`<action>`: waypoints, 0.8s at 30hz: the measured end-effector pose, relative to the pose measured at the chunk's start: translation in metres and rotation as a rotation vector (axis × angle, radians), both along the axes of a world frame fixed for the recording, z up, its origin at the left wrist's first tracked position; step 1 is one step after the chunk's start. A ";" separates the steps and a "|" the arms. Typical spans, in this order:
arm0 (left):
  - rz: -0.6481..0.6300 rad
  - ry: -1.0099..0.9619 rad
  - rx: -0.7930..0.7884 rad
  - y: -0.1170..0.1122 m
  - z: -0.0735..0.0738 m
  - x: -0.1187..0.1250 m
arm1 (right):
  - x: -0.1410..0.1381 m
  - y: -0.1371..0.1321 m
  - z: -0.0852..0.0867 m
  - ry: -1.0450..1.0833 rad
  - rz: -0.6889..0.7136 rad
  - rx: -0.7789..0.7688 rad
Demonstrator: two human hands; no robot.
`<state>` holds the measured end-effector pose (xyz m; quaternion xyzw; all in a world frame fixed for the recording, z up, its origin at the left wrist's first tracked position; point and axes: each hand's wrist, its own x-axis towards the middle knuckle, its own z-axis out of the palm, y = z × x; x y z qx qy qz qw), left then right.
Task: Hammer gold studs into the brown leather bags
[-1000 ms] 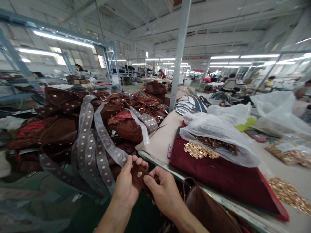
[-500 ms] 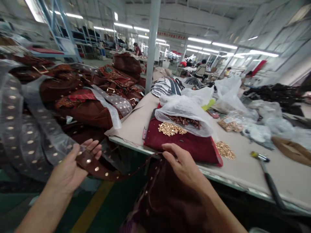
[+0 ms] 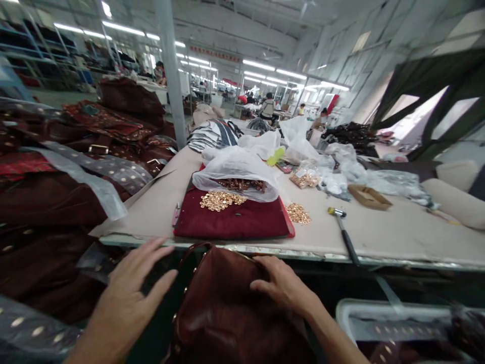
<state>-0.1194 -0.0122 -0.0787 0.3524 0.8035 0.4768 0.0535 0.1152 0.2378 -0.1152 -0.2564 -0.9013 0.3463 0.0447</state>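
Left hand: grip spread, empty, just beside brown leather handbag | right hand: grip open, resting on bag's top, pinching nothing

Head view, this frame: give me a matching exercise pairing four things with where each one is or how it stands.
Things:
1. right hand
2. left hand
3. hammer
4. gold studs

Places or states:
A. lying on the beige tabletop
B. heaped on dark red cloth
C. resting on a brown leather bag
D. open, fingers spread, beside that bag

Pairs: 1-C, 2-D, 3-A, 4-B
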 end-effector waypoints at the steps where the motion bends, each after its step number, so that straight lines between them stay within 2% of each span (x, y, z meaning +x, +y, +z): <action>1: -0.148 0.111 -0.097 0.020 0.006 0.007 | -0.003 -0.001 -0.002 -0.001 0.015 0.013; 4: -0.476 0.280 -0.398 0.066 0.021 0.014 | -0.005 -0.005 -0.006 0.029 0.067 0.041; 6: -0.606 0.311 -0.576 0.082 0.031 0.011 | 0.001 -0.011 -0.004 0.053 0.128 0.056; 8: -0.685 0.300 -0.697 0.088 0.041 0.006 | 0.013 -0.021 0.002 0.087 0.212 0.102; 10: -0.731 0.269 -0.751 0.087 0.051 0.003 | 0.027 -0.033 0.014 0.123 0.310 0.245; 13: -0.795 0.171 -0.758 0.086 0.067 0.006 | 0.045 -0.048 0.042 0.189 0.371 0.584; 17: -0.849 -0.077 -0.691 0.089 0.090 0.014 | 0.054 -0.057 0.090 0.339 0.410 0.927; 19: -0.876 -0.078 -0.671 0.089 0.099 0.016 | 0.056 -0.058 0.104 0.417 0.404 1.042; 21: -0.838 0.031 -0.652 0.086 0.102 0.019 | 0.056 -0.058 0.104 0.436 0.356 1.087; 22: -0.780 0.085 -0.642 0.083 0.101 0.021 | 0.057 -0.058 0.098 0.415 0.327 1.085; 24: -0.629 0.086 -0.639 0.076 0.093 0.027 | 0.056 -0.060 0.072 0.335 0.270 1.029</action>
